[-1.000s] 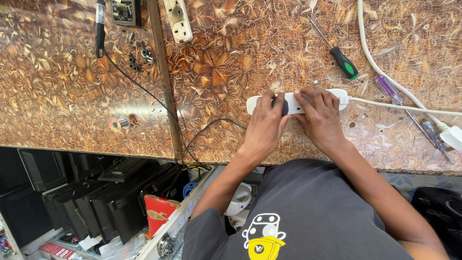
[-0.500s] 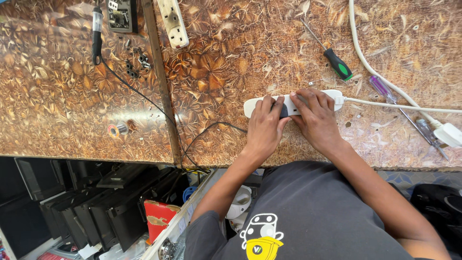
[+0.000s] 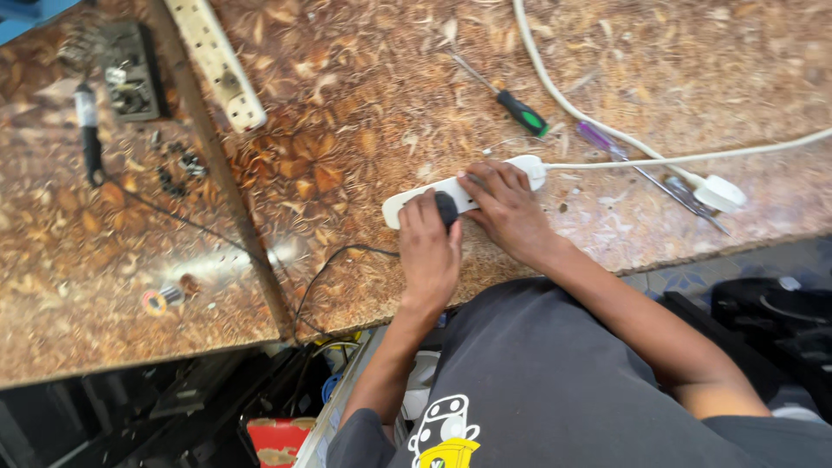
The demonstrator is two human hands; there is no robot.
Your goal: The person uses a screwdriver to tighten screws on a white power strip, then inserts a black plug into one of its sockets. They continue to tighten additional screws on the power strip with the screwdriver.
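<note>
A white power strip (image 3: pixel 407 201) lies on the brown patterned worktop (image 3: pixel 347 104), with a white cable (image 3: pixel 676 159) running right from its end. My left hand (image 3: pixel 427 251) grips a black plug (image 3: pixel 446 209) pressed against the strip's middle. My right hand (image 3: pixel 507 212) rests on the strip's right half, fingers flat on it, holding it down. A black wire (image 3: pixel 325 269) trails from near the plug toward the table's front edge.
A green-handled screwdriver (image 3: pixel 520 111), a purple-handled tool (image 3: pixel 607 143) and a white plug (image 3: pixel 719 192) lie to the right. A second white power strip (image 3: pixel 217 61), a black soldering iron (image 3: pixel 88 139), small screws and a dismantled socket (image 3: pixel 130 74) lie at the left. Dark boxes sit under the table.
The view has tilted and shifted. My left hand has slid right along the strip, and the black plug now shows under its fingers. My right hand stays on the strip.
</note>
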